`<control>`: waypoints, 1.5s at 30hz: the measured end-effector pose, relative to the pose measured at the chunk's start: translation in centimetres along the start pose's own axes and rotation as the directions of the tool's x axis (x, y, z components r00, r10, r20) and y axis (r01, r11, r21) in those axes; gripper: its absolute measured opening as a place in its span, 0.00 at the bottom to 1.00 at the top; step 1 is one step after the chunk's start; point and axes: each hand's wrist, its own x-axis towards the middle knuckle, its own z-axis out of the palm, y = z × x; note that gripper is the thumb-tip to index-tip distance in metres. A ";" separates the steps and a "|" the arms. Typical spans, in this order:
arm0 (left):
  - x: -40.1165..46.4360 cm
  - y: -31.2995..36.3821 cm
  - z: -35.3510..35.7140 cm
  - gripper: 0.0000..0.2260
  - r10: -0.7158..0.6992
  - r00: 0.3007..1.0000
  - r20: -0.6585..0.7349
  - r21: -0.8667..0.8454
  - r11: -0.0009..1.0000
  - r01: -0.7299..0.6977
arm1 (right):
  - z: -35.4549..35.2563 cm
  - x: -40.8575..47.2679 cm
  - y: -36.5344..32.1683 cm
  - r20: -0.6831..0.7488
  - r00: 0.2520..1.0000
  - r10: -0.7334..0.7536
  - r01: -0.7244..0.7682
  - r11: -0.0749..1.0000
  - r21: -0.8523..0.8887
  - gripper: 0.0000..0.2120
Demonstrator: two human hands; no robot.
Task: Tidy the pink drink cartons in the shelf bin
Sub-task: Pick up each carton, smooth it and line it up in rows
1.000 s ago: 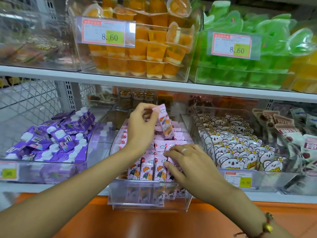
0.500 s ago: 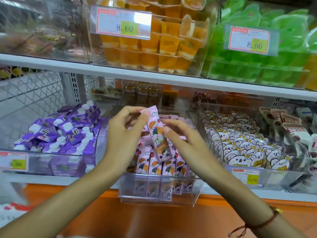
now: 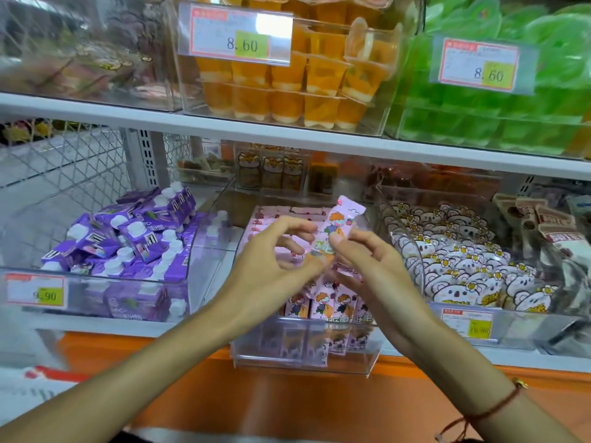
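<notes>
My left hand (image 3: 271, 251) and right hand (image 3: 367, 263) both pinch one pink carton (image 3: 332, 235), tilted above the clear shelf bin (image 3: 303, 356). Remaining pink cartons (image 3: 319, 303) stand in front rows below. Step, as I judge: orienting before reinsertion. Next: lower it upright into a gap. Readable tags, left to right: 9.90 (image 3: 48, 295), 8.60 (image 3: 243, 44), 8.60 (image 3: 489, 75).

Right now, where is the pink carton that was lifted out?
In the head view it is mid-frame: the lifted pink carton is held between the left hand and right hand, above the clear bin of pink cartons.
</notes>
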 end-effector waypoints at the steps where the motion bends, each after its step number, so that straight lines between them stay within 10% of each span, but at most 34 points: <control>1: -0.2 -0.1 0.3 0.18 0.010 1.000 0.016 0.053 0.999 -0.011 | -0.1 -0.1 -0.1 -0.007 1.000 -0.011 0.011 1.000 0.019 0.12; 9: -0.2 0.5 0.0 0.16 0.158 0.987 0.001 0.287 0.946 -0.151 | -0.9 -0.5 -0.6 0.156 0.986 -0.050 0.041 0.997 0.061 0.13; 18: -0.1 0.3 0.2 0.16 0.267 0.962 -0.064 0.395 0.892 -0.221 | -0.3 -0.5 0.1 0.033 0.965 -0.259 0.260 0.950 -0.172 0.11; 25: 0.6 0.8 -0.1 0.13 -0.074 0.997 0.011 -0.020 0.997 0.074 | -0.6 -0.3 -0.1 0.133 0.976 -0.170 0.201 0.941 -0.273 0.13; 34: 0.6 1.5 -0.5 0.10 -0.359 0.899 0.250 -0.313 0.849 0.426 | -0.8 -0.1 0.3 0.060 0.998 -0.013 0.026 0.975 -0.219 0.15; 45: 0.6 1.0 -0.6 0.19 0.128 0.979 0.161 -0.084 0.990 -0.116 | -1.2 -0.6 0.2 0.142 0.952 -0.270 0.295 0.935 -0.199 0.18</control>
